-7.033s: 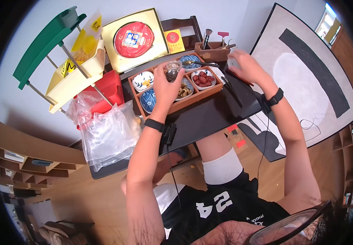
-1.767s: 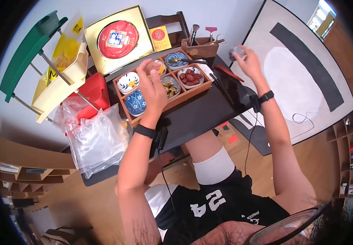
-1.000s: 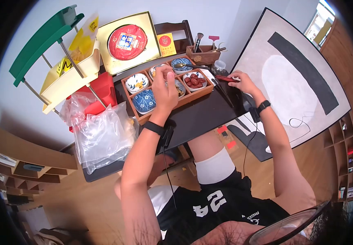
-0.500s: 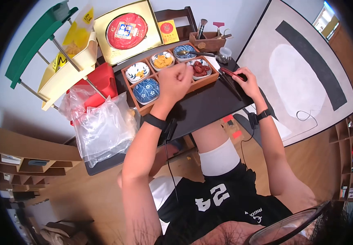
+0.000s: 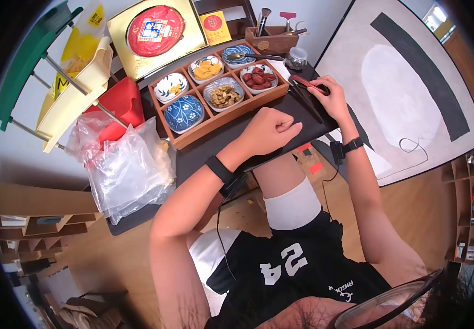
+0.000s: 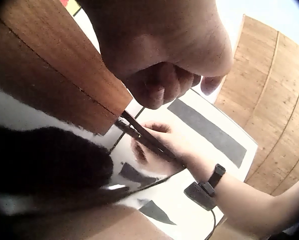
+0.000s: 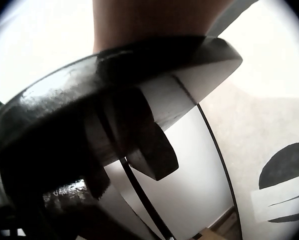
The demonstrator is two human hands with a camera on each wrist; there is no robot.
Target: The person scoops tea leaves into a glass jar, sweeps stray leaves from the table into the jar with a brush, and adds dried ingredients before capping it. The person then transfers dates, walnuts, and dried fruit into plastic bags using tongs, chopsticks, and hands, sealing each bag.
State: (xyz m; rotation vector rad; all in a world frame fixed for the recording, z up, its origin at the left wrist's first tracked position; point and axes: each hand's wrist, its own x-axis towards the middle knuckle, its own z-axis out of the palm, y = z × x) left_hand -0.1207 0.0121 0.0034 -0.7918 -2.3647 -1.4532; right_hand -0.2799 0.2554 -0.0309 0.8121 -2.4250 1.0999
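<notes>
In the head view my left hand (image 5: pixel 267 131) hovers over the table's near edge, in front of the compartment tray (image 5: pixel 231 114), its fingers curled into a fist with nothing visible inside. Its curled fingers also show in the left wrist view, where the hand (image 6: pixel 164 55) is close to the lens. At the table's right end, my right hand (image 5: pixel 334 103) grips the end of a long dark-red object (image 5: pixel 301 81) between thumb and fingers. Dark slender tools (image 5: pixel 309 105) lie beside it. The right wrist view shows mostly the dark table edge (image 7: pixel 64 85); the fingers are hidden there.
Bowls of walnuts (image 5: pixel 224 96), red dates (image 5: pixel 259 80) and yellow pieces (image 5: pixel 206 69) fill tray compartments. A glass jar (image 5: pixel 297 57) stands behind. Plastic bags (image 5: pixel 130 164) and a tiered rack (image 5: pixel 78 101) are at left; a large framed picture (image 5: pixel 396 98) leans at right.
My left hand has come back from above the tray towards the table's near edge, its fingers curling. The right hand has released the jar and taken hold of the dark-red object.
</notes>
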